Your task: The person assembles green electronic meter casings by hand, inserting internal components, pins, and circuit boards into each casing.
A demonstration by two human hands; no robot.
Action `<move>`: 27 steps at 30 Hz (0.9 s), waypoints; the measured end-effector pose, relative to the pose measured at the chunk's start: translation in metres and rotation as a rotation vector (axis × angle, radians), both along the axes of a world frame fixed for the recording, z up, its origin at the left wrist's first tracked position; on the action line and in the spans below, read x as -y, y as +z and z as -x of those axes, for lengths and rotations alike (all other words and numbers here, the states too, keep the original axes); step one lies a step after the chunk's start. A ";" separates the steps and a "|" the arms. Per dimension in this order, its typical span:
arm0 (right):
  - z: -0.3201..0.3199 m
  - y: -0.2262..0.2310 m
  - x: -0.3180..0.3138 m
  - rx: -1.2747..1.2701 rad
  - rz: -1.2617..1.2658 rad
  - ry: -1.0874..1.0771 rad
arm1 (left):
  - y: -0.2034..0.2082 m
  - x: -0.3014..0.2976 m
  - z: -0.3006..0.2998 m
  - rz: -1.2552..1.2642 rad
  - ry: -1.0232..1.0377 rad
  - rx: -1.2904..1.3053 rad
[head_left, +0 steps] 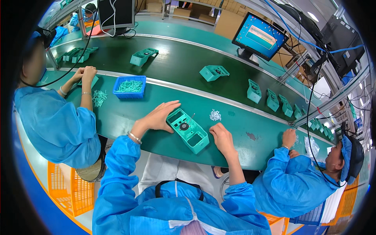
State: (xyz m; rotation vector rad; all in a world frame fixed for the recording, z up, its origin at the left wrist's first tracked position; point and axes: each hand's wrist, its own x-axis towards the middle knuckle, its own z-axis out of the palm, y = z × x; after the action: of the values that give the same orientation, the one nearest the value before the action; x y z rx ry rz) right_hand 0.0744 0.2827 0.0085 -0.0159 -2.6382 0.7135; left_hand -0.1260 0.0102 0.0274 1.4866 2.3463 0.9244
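In front of me on the green bench lies a green plastic housing (188, 132). It has a round dark speaker-like part in its middle and a rectangular opening at its near end. A thin rod-like piece (192, 118) stands up at a slant beside the round part. My left hand (161, 116) is at the housing's far left corner, fingers stretched out and thumb low along its side. To the right of the housing, my right hand (222, 139) has its fingers pinched together; whatever they hold, if anything, is hidden. A small pile of white pieces (215, 115) lies just beyond.
A blue bin (129, 87) of small green parts stands at left, beside a loose pile (99, 98). Behind the metal rail, a dark green conveyor (176, 62) carries several housings. Co-workers sit left (58, 121) and right (297, 184). A monitor (260, 37) stands at back right.
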 end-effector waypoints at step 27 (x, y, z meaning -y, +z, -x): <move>0.010 0.034 0.092 -0.077 0.367 -0.187 | 0.048 0.014 -0.132 -0.135 0.334 0.037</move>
State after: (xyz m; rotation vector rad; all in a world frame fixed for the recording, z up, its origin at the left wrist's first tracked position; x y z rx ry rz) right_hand 0.0647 0.1905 0.0426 -0.3266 -2.3595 1.0953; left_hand 0.0061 -0.0034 0.0755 1.1251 2.5982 1.1971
